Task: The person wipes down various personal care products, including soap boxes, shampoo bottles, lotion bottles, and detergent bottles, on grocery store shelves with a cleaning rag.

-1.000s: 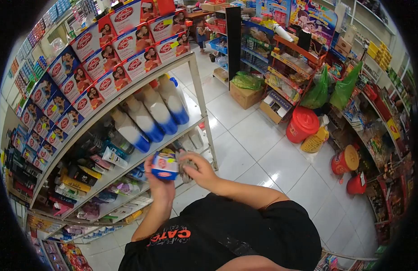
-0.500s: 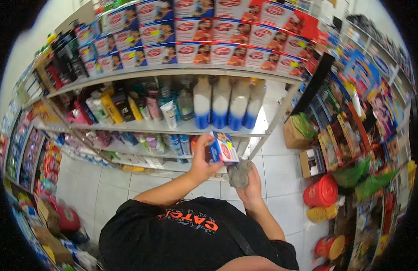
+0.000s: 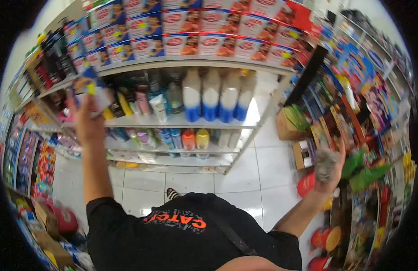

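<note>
My left hand (image 3: 88, 122) is raised at the left and closed around a soap box (image 3: 95, 95) in blue and white with a yellow sticker. Hand and box are slightly blurred, just in front of the shelf edge and below the upper row of boxes. Out to the right, my right hand (image 3: 336, 168) holds a crumpled grey cloth (image 3: 325, 165) against the palm, with a finger pointing up. Stacked soap boxes (image 3: 181, 41) of similar look fill the top shelf (image 3: 173, 61).
Large white-and-blue bottles (image 3: 210, 97) and a white tube (image 3: 159, 108) stand on the middle shelf. Orange and yellow bottles (image 3: 202, 138) are lower down. A cardboard box (image 3: 288, 128), red tubs (image 3: 306, 184) and packed shelves line the right side, above white floor tiles (image 3: 238, 174).
My left hand has carried the soap box up and left from the middle. My right hand has swung far right with the grey cloth, so the hands are now wide apart.
</note>
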Available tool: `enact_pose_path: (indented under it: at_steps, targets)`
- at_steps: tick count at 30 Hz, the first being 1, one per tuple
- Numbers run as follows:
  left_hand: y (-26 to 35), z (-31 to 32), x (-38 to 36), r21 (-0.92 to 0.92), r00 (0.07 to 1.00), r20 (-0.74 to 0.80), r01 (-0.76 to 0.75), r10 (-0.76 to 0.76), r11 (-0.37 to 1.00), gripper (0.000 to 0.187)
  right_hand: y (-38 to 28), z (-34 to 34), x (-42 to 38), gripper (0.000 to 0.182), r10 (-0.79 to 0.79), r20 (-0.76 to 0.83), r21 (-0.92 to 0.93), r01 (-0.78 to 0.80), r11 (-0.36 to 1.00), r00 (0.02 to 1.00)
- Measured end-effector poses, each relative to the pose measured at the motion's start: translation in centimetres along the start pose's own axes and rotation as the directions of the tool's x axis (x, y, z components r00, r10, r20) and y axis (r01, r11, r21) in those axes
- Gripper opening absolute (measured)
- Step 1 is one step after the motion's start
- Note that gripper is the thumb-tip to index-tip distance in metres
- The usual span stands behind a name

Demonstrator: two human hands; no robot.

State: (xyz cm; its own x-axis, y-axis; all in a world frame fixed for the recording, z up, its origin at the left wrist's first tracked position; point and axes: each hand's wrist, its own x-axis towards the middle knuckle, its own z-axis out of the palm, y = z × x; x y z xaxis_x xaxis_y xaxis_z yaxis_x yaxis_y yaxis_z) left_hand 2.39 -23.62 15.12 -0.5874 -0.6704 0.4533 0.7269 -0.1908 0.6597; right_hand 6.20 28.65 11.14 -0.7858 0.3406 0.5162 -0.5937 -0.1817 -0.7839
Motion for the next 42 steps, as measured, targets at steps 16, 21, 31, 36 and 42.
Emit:
enact_pose_path:
  at_steps: [16, 21, 31, 36, 42]
  targets:
    - [5.8, 2.2, 12.5, 0.459, 0.568, 0.504, -0.814, 0.651, 0.355, 0.052, 0.5, 8.5, 1.7, 0.082, 0.316, 0.651, -0.195, -0.250, 0.948, 0.691]
    - [7.8, 4.3, 15.1, 0.574, 0.438, 0.696, -0.815, 0.569, -0.075, 0.037, 8.4, 7.7, -2.2, 0.061, 0.572, 0.593, -0.070, -0.671, 0.738, 0.567]
    - [6.6, 6.9, 20.8, 0.591, 0.501, 0.806, -0.636, 0.317, -0.497, 0.027, 14.6, 7.9, -5.3, 0.040, 0.723, 0.437, -0.087, -0.775, 0.625, 0.535]
    - [4.4, 5.9, 23.7, 0.533, 0.404, 0.846, -0.670, 0.349, -0.516, 0.026, 16.3, 8.2, -5.7, 0.038, 0.762, 0.372, -0.105, -0.791, 0.602, 0.531]
    - [4.1, 7.3, 23.5, 0.443, 0.296, 0.881, -0.787, 0.368, -0.428, 0.028, 18.6, 9.8, -5.9, 0.036, 0.765, 0.377, -0.088, -0.802, 0.590, 0.522]
